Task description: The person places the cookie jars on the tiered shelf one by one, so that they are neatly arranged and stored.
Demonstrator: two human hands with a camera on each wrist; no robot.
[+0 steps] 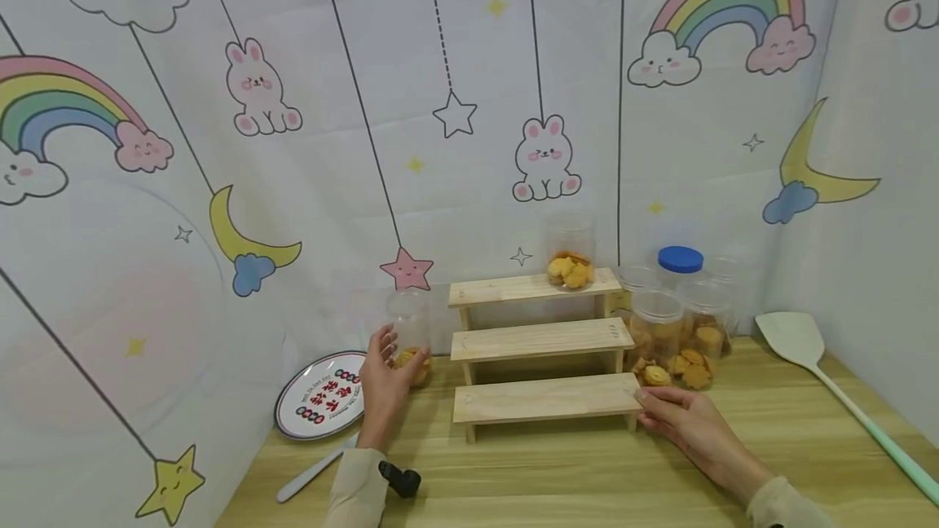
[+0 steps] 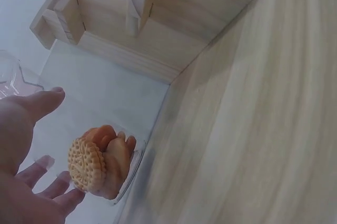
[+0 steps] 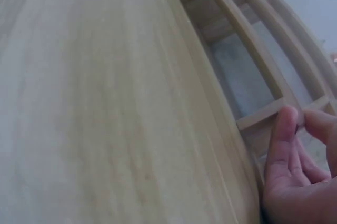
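A clear jar of cookies (image 1: pixel 411 323) stands on the table left of the three-step wooden stand (image 1: pixel 543 341). My left hand (image 1: pixel 389 377) grips this jar from the front, thumb across it and fingers along its left side. Patterned round cookies (image 2: pixel 87 166) show at the jar's bottom in the left wrist view. With thumb and fingers, my right hand (image 1: pixel 685 426) pinches the right end of the stand's lowest step (image 1: pixel 546 402). The right wrist view shows the fingers (image 3: pixel 284 129) right at that step's corner.
Another cookie jar (image 1: pixel 570 259) stands on the top step. Several jars (image 1: pixel 656 332), one with a blue lid (image 1: pixel 681 259), cluster right of the stand. A pale green spatula (image 1: pixel 844 381) lies far right. At left are a printed plate (image 1: pixel 293 418) and a light-handled utensil (image 1: pixel 311 473).
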